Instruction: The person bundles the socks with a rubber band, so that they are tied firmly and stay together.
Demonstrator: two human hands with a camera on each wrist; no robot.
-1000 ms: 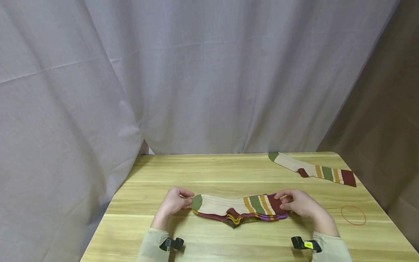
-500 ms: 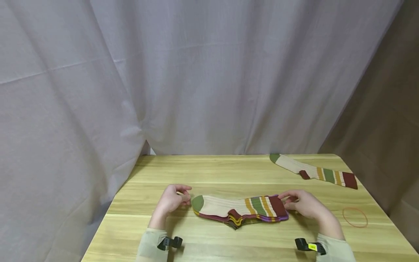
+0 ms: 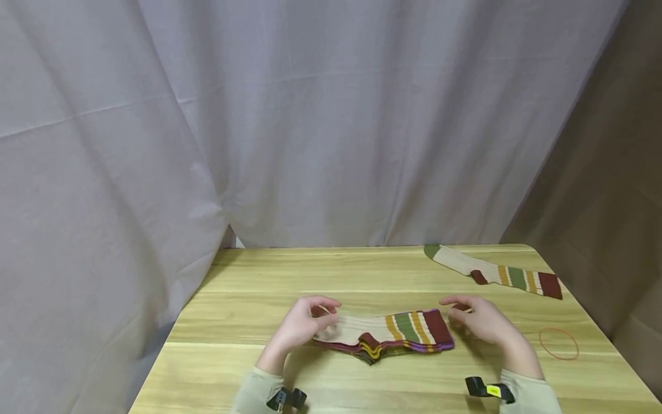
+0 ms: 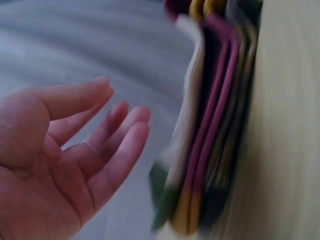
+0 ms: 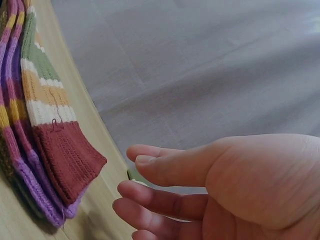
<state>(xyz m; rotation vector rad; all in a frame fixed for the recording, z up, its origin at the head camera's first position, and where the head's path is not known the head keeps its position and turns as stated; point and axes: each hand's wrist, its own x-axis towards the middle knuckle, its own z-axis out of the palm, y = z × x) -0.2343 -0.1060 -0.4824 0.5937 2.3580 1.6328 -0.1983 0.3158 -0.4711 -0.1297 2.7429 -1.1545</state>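
A stack of several striped socks (image 3: 408, 328) lies flat on the table, a cream one with a dark red cuff on top. My left hand (image 3: 302, 325) hovers over the toe end and hides the green toe in the head view. In the left wrist view that hand (image 4: 75, 150) holds nothing, a gap between its fingers and the layered sock edges (image 4: 200, 130). Just past the cuff end, my right hand (image 3: 483, 325) is apart from the stack, fingers loosely bent. The right wrist view shows it (image 5: 215, 190) empty beside the dark red cuff (image 5: 70, 160).
A single cream sock (image 3: 460, 261) with green, mustard and dark red parts lies at the table's back right. An orange-red band (image 3: 558, 344) forms a loop near the right edge. Grey curtains (image 3: 331, 126) stand behind the wooden table (image 3: 310, 270).
My left hand has left the toe tip and moved right, over the toe end. My right hand has let go of the cuff and drawn slightly right. The stack lies nearly unchanged.
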